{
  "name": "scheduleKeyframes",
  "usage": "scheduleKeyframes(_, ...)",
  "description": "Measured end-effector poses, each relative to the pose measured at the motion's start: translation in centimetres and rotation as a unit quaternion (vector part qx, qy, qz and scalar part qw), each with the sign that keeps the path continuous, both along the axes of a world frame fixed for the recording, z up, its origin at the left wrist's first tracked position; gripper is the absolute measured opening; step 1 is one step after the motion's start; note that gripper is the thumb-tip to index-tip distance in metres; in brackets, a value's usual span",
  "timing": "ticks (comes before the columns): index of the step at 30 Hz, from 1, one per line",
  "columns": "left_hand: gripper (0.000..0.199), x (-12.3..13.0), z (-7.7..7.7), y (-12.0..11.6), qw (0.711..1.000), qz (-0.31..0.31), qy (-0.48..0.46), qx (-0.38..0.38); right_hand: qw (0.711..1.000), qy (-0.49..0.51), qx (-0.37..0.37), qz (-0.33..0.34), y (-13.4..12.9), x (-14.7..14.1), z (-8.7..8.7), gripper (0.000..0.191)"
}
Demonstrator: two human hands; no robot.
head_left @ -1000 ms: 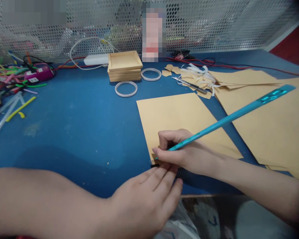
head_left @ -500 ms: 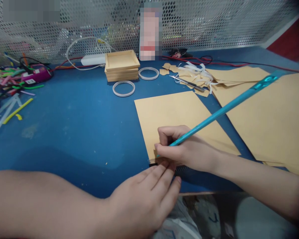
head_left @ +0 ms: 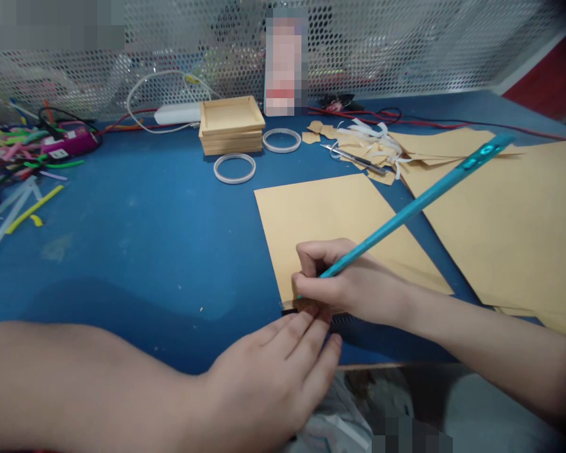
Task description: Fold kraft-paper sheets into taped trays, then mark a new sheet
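A tan sheet of paper [head_left: 325,214] lies near the front edge of the blue table, with a clear ruler-like strip [head_left: 290,306] along its near edge. My right hand [head_left: 344,277] is closed round a long teal pen [head_left: 405,214], whose lower end meets the sheet near its front left corner. Below it, my left hand [head_left: 283,358] lies with fingers stretched out, pressing down on the strip, and its fingertips almost meet my right hand. Most of the strip is hidden under the hands.
Behind the sheet are two tape rings [head_left: 234,168], a stack of wooden frames [head_left: 231,119], and a craft knife [head_left: 353,158] beside paper scraps. Larger tan sheets [head_left: 514,220] lie at right. Colourful strips [head_left: 21,151] and a purple tool [head_left: 70,141] are at left.
The upper end of the teal pen has tipped slightly to the left and down. Both hands have stayed almost where they were.
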State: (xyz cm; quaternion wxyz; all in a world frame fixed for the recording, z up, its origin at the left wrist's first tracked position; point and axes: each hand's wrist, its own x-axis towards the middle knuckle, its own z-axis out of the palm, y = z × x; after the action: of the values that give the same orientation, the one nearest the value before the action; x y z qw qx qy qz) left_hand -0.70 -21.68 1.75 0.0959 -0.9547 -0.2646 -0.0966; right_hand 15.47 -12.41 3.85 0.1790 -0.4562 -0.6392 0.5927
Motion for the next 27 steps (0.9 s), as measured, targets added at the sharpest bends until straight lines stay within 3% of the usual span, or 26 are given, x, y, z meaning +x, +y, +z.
scheduleKeyframes(20, 0.041, 0.0, 0.02, -0.02, 1.0, 0.0, 0.003, -0.003, 0.999, 0.016, -0.035, -0.013, -0.03, -0.14, 0.08, 0.023)
scheduleKeyframes(27, 0.04, 0.02, 0.05, -0.1, 1.0, 0.0, 0.004, -0.006, 0.999, 0.003, 0.029, -0.017, 0.11, 0.02, 0.07, 0.022)
